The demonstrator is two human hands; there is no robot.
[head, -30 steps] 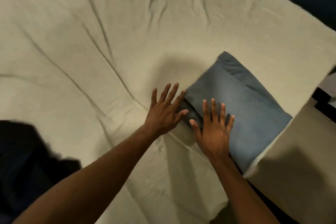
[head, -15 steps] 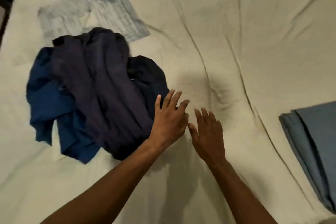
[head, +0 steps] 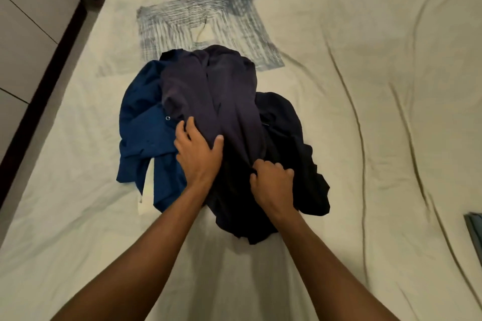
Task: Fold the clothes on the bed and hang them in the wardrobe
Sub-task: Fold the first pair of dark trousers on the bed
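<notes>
Both hands now reach the pile on the bed (head: 365,34): left hand (head: 198,154) clutches the purple garment (head: 208,91), right hand (head: 272,180) bunches it. Lift only this top piece.

A cream-sheeted bed (head: 365,86) carries a heap of dark clothes (head: 221,117) and a folded grey-blue garment (head: 475,229).

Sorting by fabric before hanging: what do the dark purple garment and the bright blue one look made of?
Dark purple garment: soft, matte woven cloth, perhaps cotton; it drapes in loose folds. Bright blue garment: similar matte cloth with a small button, likely a shirt. The exact fibre cannot be told.
</notes>
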